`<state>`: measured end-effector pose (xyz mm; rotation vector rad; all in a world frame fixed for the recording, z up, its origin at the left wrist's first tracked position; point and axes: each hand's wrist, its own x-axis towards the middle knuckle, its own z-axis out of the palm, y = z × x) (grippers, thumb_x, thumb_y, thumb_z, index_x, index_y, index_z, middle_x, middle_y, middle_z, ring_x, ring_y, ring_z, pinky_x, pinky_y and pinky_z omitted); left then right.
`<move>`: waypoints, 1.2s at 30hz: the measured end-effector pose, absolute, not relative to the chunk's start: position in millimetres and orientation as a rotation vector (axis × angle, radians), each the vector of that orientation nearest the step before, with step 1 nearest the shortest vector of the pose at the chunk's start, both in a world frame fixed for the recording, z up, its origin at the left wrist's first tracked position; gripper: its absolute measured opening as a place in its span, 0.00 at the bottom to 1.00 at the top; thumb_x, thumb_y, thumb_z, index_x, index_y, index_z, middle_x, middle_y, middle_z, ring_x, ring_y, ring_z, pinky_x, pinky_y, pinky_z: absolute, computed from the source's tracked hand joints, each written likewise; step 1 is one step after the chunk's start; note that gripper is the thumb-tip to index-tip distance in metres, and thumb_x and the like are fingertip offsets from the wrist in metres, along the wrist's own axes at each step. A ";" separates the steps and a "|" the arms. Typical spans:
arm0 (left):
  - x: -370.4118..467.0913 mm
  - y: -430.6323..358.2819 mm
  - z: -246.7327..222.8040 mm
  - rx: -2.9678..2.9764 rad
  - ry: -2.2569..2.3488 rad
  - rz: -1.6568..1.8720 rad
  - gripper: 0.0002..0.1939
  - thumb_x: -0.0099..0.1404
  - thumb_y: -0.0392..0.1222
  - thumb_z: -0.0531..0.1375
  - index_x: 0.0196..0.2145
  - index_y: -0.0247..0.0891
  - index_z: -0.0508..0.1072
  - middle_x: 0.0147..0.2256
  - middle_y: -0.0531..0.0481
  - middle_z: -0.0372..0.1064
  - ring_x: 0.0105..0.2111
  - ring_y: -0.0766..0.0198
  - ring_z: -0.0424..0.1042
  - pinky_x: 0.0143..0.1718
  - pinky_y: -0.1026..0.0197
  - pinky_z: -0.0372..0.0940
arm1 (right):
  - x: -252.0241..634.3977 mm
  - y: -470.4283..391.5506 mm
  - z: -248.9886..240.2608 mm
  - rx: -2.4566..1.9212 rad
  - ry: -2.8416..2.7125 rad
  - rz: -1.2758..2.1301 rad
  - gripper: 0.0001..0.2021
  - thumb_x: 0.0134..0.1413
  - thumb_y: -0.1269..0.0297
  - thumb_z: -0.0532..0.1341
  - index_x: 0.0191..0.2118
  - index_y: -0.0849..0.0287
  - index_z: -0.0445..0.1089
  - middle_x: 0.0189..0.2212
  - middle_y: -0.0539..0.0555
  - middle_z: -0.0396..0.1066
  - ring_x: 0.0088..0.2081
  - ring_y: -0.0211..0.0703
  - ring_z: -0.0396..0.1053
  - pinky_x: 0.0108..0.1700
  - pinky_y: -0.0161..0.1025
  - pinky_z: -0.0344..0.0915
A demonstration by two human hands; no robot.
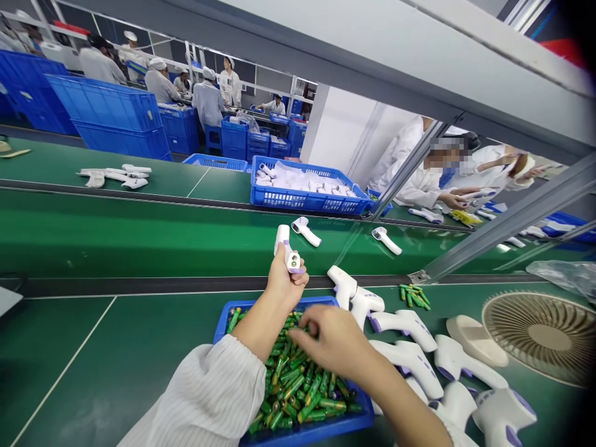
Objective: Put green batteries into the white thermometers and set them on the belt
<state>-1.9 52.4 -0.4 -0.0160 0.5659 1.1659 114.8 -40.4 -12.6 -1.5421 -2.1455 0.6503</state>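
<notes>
My left hand (286,276) is closed around a white and purple infrared thermometer (282,237), held up over the far edge of the battery bin. The thermometer's end facing me has two small round spots, one greenish. My right hand (335,341) hovers over the blue bin (307,436), its fingers curled in and its thumb close to the forefinger. Whatever lies between those fingertips is hidden. Many green and gold batteries (298,385) fill the bin. Several white thermometers (410,363) lie heaped to the right, partly behind my right forearm.
A small pile of batteries (414,296) and a beige fan (542,335) are on the right. Two thermometers (307,231) (387,241) lie on the green belt (116,239). Beyond it stands a blue basket (307,198) of white parts. A metal post (503,214) slants at right; co-workers sit across.
</notes>
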 end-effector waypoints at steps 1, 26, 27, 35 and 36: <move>-2.2 52.6 -0.6 -0.006 0.571 1.175 0.21 0.70 0.54 0.49 0.27 0.35 0.62 0.16 0.55 0.56 0.11 0.76 0.47 0.12 0.71 0.40 | 112.7 -45.0 -14.2 -1.564 -2.299 0.616 0.10 0.51 0.58 0.65 0.25 0.58 0.71 0.23 0.50 0.68 0.27 0.41 0.65 0.30 0.37 0.56; 16.3 45.8 -14.8 0.524 0.939 1.197 0.21 0.57 0.58 0.64 0.31 0.35 0.68 0.17 0.57 0.56 0.14 0.73 0.54 0.15 0.69 0.46 | 127.5 -9.9 -6.2 -1.304 -1.643 0.434 0.09 0.58 0.59 0.61 0.35 0.57 0.75 0.26 0.51 0.72 0.27 0.39 0.67 0.30 0.37 0.64; 15.9 44.7 -13.1 0.487 0.906 1.138 0.21 0.59 0.58 0.62 0.31 0.35 0.67 0.17 0.57 0.55 0.13 0.73 0.52 0.14 0.69 0.43 | 127.6 -9.7 -5.5 -1.252 -1.625 0.422 0.10 0.60 0.58 0.59 0.39 0.57 0.75 0.30 0.52 0.73 0.30 0.41 0.69 0.33 0.38 0.66; 13.4 43.0 -6.4 0.230 0.659 0.930 0.21 0.69 0.53 0.51 0.24 0.36 0.61 0.14 0.58 0.49 0.10 0.76 0.45 0.11 0.71 0.39 | 121.6 7.7 -16.0 -1.072 -1.683 0.459 0.12 0.56 0.63 0.63 0.47 0.53 0.71 0.45 0.55 0.72 0.47 0.48 0.69 0.51 0.48 0.65; 14.3 42.8 -6.8 0.234 0.638 0.924 0.22 0.70 0.53 0.50 0.24 0.36 0.60 0.13 0.59 0.47 0.09 0.76 0.44 0.11 0.72 0.39 | 120.8 11.5 -19.0 -1.063 -1.629 0.520 0.09 0.57 0.64 0.62 0.44 0.53 0.72 0.43 0.55 0.73 0.45 0.47 0.70 0.50 0.47 0.66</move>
